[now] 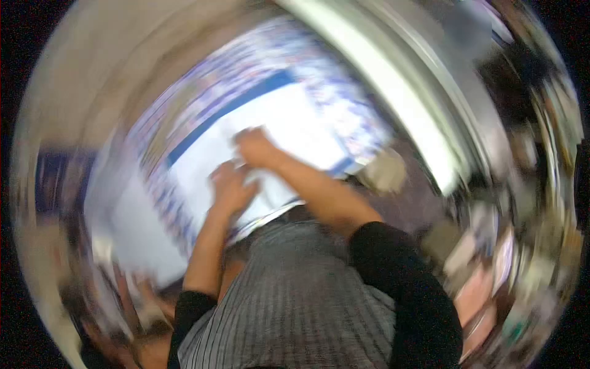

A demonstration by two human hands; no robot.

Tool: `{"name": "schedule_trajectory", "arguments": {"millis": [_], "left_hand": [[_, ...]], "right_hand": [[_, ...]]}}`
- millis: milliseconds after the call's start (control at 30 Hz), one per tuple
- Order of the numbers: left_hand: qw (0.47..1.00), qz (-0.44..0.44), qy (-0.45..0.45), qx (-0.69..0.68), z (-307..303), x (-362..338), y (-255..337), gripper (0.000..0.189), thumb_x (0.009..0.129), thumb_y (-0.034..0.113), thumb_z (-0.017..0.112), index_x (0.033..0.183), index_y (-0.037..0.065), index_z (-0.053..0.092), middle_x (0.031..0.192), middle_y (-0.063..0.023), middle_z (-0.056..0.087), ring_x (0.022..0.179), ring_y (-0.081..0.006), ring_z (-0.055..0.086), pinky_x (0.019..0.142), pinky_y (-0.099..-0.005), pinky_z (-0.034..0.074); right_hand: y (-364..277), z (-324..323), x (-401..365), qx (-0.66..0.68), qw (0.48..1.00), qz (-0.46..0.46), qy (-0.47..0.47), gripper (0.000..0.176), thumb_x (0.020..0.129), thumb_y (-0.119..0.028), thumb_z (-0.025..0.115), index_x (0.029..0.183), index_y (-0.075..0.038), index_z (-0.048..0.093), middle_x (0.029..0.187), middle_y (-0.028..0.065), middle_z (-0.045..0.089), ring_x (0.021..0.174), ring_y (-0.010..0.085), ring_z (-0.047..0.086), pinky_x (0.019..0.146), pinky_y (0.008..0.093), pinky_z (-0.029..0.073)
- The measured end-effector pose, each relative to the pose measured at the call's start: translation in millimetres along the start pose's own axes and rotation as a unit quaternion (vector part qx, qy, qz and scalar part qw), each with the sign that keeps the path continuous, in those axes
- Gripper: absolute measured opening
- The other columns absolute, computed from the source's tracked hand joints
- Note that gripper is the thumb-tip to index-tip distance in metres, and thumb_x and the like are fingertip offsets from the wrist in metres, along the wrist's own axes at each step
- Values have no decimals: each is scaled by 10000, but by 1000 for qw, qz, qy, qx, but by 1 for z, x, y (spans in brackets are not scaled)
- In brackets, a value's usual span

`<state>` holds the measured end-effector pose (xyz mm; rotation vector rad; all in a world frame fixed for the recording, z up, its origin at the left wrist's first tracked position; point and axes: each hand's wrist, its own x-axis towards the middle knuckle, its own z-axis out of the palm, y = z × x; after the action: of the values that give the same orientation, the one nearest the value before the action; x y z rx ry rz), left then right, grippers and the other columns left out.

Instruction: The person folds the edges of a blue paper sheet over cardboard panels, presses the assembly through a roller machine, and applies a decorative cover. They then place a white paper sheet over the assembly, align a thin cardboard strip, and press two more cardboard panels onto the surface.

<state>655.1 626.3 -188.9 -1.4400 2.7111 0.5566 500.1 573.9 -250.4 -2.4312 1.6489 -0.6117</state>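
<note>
My left hand [232,187] is over a white sheet-like surface [196,175], its fingers curled forward and its thumb apart to the right, smeared by motion. Just beyond it, my right hand [257,147] is bent into a closed shape low over the same white surface. The two hands are close together. Whatever my fingers hold is lost in the blur. A blue band [236,107] borders the white surface at its far side. Grey shadows or creases run across the white near my hands.
Around the blue band lies a patterned white-and-purple covering [264,52]. A long bright white strip [393,92] curves past on the right. A beige roundish thing [386,172] sits by the right corner. At lower left, a blurred person's arm [153,301] shows beside a pale panel [141,227].
</note>
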Motion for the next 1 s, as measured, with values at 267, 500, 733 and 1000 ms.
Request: {"name": "schedule_trajectory", "arguments": {"millis": [267, 500, 733, 1000], "left_hand": [[976, 63, 206, -32, 40, 19, -26, 585, 900, 313, 685, 1313, -48, 483, 1307, -243, 516, 1242, -404, 434, 1078, -507, 322], [940, 198, 275, -33, 21, -33, 113, 649, 907, 228, 665, 1388, -85, 364, 1406, -253, 391, 1326, -386, 354, 1121, -509, 260], [908, 366, 202, 24, 172, -101, 265, 640, 905, 185, 683, 1403, -43, 351, 1437, -251, 362, 1329, -416, 351, 1097, -501, 299], [918, 83, -348, 171, 323, -273, 298, 732, 769, 352, 757, 1357, 54, 440, 1249, -289, 493, 1168, -501, 463, 937, -567, 424]], "right_hand": [[-44, -90, -326, 96, 847, 503, 144, 305, 937, -278, 562, 774, -39, 659, 834, 218, 634, 863, 400, 621, 748, 510, 475], [-210, -22, -693, 51, 415, 887, 199, 501, 878, -356, 674, 1189, 30, 604, 1174, 269, 614, 1135, 415, 584, 970, 473, 463], [-64, -45, -933, 0, 356, 925, 130, 651, 843, -413, 723, 1296, -1, 502, 1292, 222, 539, 1176, 407, 532, 947, 504, 476], [239, -75, -1161, -109, 379, 917, 55, 885, 791, -410, 757, 1488, -64, 335, 1516, 236, 365, 1370, 391, 402, 1052, 490, 445]]}}
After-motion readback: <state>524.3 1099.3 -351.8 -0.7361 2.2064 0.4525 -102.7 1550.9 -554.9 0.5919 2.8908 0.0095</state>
